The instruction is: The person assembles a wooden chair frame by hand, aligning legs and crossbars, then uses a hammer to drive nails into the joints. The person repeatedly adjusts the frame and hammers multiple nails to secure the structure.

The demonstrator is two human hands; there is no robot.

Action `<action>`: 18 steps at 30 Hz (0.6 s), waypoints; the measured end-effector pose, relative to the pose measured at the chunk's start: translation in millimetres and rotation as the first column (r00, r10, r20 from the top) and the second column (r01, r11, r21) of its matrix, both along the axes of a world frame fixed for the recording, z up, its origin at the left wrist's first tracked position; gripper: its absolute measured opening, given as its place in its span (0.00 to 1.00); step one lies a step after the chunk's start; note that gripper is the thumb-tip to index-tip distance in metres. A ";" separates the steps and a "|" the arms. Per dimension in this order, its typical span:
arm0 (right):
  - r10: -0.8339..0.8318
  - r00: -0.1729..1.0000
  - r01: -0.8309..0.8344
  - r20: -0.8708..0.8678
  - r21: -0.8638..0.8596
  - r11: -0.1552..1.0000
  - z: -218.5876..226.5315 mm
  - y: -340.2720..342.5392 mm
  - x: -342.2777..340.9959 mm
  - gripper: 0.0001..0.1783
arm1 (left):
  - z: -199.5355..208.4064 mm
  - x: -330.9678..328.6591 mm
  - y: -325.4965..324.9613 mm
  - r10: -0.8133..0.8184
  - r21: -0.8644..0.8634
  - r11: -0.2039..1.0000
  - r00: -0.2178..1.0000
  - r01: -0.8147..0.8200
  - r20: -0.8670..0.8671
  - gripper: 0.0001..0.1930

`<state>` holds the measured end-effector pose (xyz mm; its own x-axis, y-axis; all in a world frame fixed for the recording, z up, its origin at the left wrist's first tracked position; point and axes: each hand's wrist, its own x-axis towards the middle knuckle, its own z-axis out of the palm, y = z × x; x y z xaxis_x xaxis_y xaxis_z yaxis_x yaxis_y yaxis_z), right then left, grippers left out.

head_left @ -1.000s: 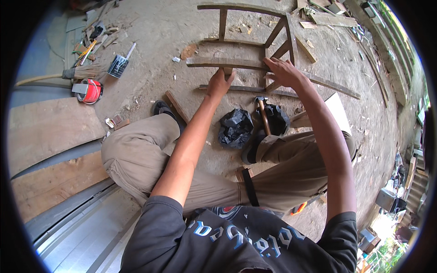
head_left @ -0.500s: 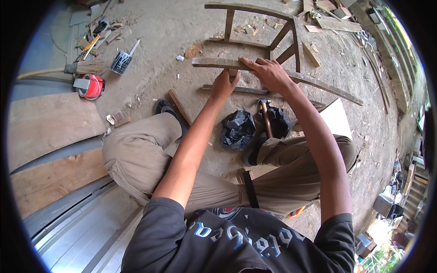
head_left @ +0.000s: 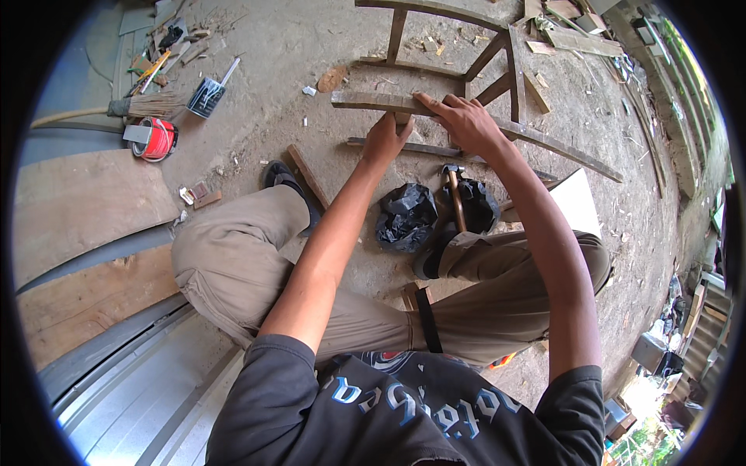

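Note:
A weathered wooden frame of long rails and short crosspieces lies ahead of me on the ground. My left hand is closed round a short wooden piece just under the frame's nearer rail; the palm side is hidden. On that rail, a little to the right, my right hand grips from above, its index finger reaching along the top and its thumb out of sight. A hammer with a wooden handle leans on one of two black plastic bags below my hands.
A loose wood strip lies by my left shoe. At the left are a red can, a broom, a dark tub with a stick and large boards. A white sheet stands near my right knee. Scrap wood lies far right.
Both hands keep their places on the frame, with the right fingers shifted only slightly. The whole view has moved a little; nothing has been picked up or let go.

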<state>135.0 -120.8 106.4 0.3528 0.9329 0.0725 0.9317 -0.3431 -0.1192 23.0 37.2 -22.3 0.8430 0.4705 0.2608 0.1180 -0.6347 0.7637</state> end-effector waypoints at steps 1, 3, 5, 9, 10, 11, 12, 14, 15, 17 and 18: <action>0.001 1.000 -0.001 0.006 0.001 1.000 0.3 0.3 -0.5 0.31 | -0.6 -0.1 0.9 -0.001 -0.001 1.000 1.000 0.001 -0.003 0.21; 0.002 1.000 -0.002 0.019 0.001 1.000 0.9 0.5 -2.0 0.31 | -1.8 -0.2 1.5 0.001 0.000 1.000 1.000 -0.001 -0.016 0.21; -0.010 1.000 0.010 0.000 -0.024 1.000 1.4 -0.2 -1.1 0.31 | 0.8 -0.1 -0.1 0.003 0.003 1.000 0.999 -0.003 -0.037 0.22; -0.017 1.000 0.017 0.005 -0.034 0.999 1.6 -1.1 -1.7 0.32 | 2.5 0.2 -0.6 -0.011 -0.004 1.000 0.999 0.011 -0.041 0.23; -0.016 1.000 0.017 0.019 -0.032 0.999 1.8 0.1 -2.1 0.31 | 1.9 0.1 1.7 -0.022 0.001 1.000 0.999 0.022 -0.025 0.23; -0.014 0.999 0.015 0.034 -0.030 0.999 1.4 1.9 -3.6 0.31 | 1.3 -1.1 4.3 -0.032 0.007 0.999 0.999 0.032 -0.010 0.23; -0.010 0.999 0.011 0.047 -0.028 1.000 0.9 4.0 -5.3 0.32 | 0.2 -5.6 7.2 -0.019 0.110 0.994 0.995 0.008 0.098 0.22; -0.013 0.999 0.014 0.049 -0.025 1.000 -0.4 2.1 -4.6 0.32 | 1.9 -17.1 12.9 -0.013 0.146 0.989 0.972 -0.022 0.235 0.20; -0.013 0.999 0.015 0.046 -0.025 1.000 -1.9 0.9 -4.9 0.32 | 2.9 -26.6 15.5 0.003 0.080 0.996 0.966 -0.024 0.259 0.19; -0.034 0.998 0.035 0.049 -0.029 0.999 -0.2 -0.2 -4.1 0.31 | 15.1 -52.6 29.9 0.047 -0.357 0.934 0.991 0.000 0.123 0.17; -0.045 0.998 0.046 0.048 -0.035 0.998 -0.6 -2.1 -4.5 0.31 | 21.3 -61.0 37.8 0.196 -0.400 0.906 0.975 -0.137 0.109 0.16</action>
<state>130.5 -123.0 105.9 0.3919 0.9183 0.0568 0.9194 -0.3885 -0.0618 -38.0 75.0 -1.0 0.7109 0.6889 0.1412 0.0666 -0.2658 0.9617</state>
